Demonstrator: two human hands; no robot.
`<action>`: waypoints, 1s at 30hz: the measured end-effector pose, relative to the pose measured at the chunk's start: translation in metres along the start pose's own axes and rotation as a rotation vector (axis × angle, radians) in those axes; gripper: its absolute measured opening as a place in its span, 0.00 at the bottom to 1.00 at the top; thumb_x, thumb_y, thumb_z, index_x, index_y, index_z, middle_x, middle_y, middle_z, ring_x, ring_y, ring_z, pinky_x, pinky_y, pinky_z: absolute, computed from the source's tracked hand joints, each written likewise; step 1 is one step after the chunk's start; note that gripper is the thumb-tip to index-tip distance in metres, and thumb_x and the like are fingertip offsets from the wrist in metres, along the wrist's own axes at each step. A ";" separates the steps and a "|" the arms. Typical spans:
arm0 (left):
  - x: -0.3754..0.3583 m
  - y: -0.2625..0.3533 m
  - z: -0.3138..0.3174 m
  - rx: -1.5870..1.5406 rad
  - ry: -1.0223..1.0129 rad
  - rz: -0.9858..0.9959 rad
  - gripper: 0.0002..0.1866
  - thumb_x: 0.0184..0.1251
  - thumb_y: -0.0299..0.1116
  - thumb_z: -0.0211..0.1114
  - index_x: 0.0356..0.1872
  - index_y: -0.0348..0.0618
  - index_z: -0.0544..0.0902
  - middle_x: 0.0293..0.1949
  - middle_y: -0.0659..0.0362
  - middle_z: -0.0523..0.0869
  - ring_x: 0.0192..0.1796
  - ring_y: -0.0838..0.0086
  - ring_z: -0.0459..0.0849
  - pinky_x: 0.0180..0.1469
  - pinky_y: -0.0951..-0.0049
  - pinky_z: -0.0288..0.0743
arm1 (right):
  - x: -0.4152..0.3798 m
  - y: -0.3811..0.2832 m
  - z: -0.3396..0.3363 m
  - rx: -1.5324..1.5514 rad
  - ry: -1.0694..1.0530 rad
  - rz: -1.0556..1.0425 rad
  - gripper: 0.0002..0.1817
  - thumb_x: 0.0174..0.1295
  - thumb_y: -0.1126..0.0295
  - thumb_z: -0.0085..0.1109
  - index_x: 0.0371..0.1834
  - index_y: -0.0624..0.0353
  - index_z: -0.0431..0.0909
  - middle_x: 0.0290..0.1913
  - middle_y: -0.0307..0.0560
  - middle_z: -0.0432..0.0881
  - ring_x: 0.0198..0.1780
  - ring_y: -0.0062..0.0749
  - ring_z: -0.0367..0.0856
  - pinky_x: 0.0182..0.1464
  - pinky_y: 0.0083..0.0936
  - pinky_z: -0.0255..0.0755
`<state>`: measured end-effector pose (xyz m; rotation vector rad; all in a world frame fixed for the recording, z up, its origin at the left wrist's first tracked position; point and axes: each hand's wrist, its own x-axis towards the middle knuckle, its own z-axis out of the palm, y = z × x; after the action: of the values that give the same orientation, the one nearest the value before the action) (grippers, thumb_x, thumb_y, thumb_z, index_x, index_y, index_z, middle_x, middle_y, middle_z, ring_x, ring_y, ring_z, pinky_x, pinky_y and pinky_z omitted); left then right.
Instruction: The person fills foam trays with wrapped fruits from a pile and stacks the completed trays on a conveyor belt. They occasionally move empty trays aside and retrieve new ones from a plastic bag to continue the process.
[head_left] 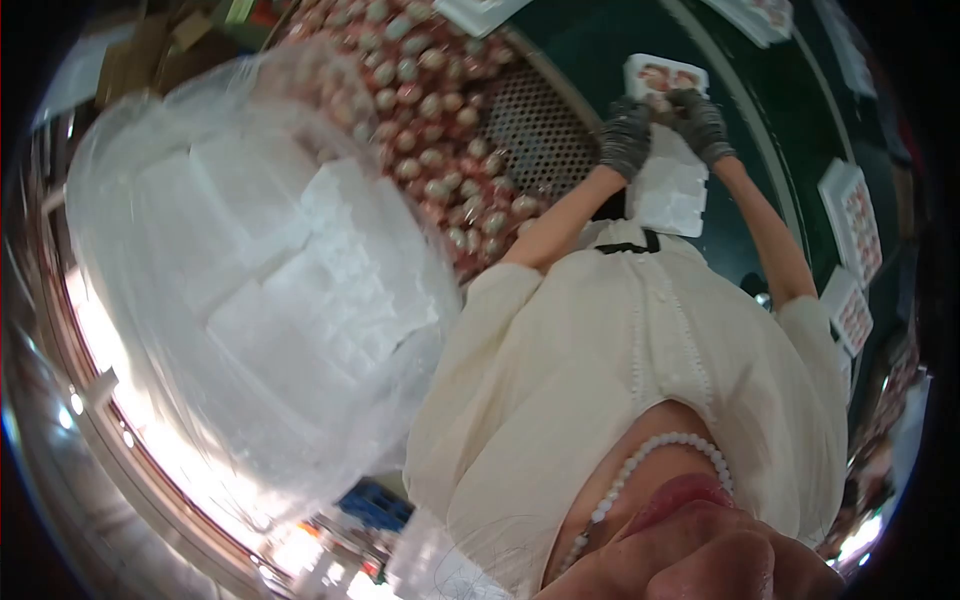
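My left hand (627,140), in a grey striped glove, is closed at the left edge of a small white tray (636,68) with reddish and pale pieces in its compartments. From the other side, my right hand (700,125), gloved alike, bends its fingers over the tray's near part; what they pinch is hidden. Empty white trays (668,190) lie between my wrists, close to my body.
Many round pale and red wrapped pieces (430,105) lie left of my hands, beside a perforated metal surface (540,130). A large clear bag (270,260) holds white trays. Filled trays (855,222) (848,310) stand on the green surface (745,225) at right.
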<state>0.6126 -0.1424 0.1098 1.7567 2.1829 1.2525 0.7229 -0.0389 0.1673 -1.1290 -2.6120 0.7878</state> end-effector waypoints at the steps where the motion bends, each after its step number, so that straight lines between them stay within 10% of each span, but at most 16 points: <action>1: -0.001 0.003 -0.003 0.060 0.064 0.075 0.21 0.40 0.25 0.54 0.43 0.41 0.73 0.33 0.47 0.74 0.38 0.55 0.72 0.40 0.61 0.68 | 0.003 -0.005 -0.008 -0.027 -0.060 0.037 0.16 0.44 0.65 0.62 0.39 0.56 0.75 0.33 0.50 0.77 0.34 0.38 0.76 0.40 0.30 0.70; 24: 0.026 0.016 -0.016 0.166 -0.364 -0.027 0.12 0.50 0.33 0.52 0.37 0.47 0.77 0.39 0.49 0.77 0.42 0.61 0.76 0.42 0.61 0.70 | 0.027 -0.013 0.005 -0.564 -0.342 0.010 0.10 0.48 0.65 0.55 0.31 0.57 0.77 0.31 0.52 0.78 0.38 0.43 0.76 0.44 0.33 0.67; 30: 0.017 -0.039 -0.062 -0.339 -0.278 -0.111 0.15 0.49 0.33 0.55 0.40 0.42 0.76 0.42 0.49 0.76 0.44 0.60 0.75 0.47 0.65 0.69 | 0.020 0.001 0.013 -0.582 -0.302 -0.040 0.12 0.46 0.64 0.59 0.33 0.58 0.74 0.29 0.51 0.77 0.33 0.44 0.75 0.39 0.35 0.67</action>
<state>0.5435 -0.1621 0.1339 1.5469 1.7699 1.1856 0.7050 -0.0291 0.1557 -1.1468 -3.2297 0.1880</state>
